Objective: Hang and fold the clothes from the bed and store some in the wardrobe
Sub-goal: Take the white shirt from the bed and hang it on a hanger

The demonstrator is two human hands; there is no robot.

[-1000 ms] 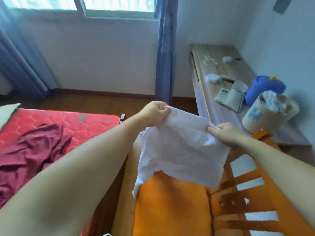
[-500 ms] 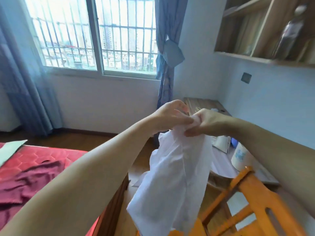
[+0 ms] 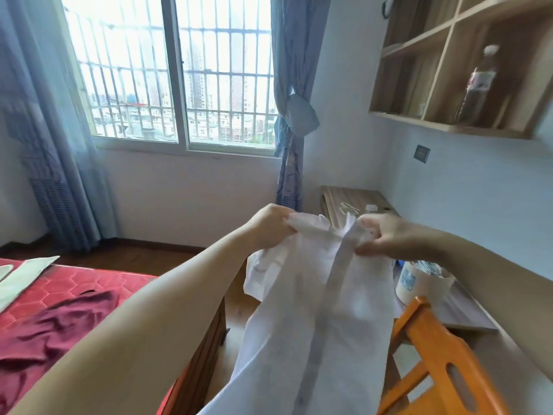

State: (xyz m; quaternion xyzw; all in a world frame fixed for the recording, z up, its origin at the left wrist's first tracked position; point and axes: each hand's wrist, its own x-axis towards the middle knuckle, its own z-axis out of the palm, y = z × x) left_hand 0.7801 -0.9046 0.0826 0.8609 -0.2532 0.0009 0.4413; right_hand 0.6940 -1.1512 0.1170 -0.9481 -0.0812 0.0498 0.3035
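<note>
A bed (image 3: 98, 283) with a red mattress is seen at the left, a maroon garment (image 3: 51, 327) lying on it. A white shirt (image 3: 314, 310) is held up between bed and orange chair (image 3: 434, 354), its top edge pinched by the left hand (image 3: 269, 226) and right hand (image 3: 386, 238). Should either pinch loosen, the shirt could probably slip to the floor or snag on the chair.

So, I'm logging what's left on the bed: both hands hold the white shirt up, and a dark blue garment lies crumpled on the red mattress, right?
Not quite. In the head view the crumpled garment on the red mattress is dark red, not blue. Both the left hand and right hand do hold the white shirt up.
</note>
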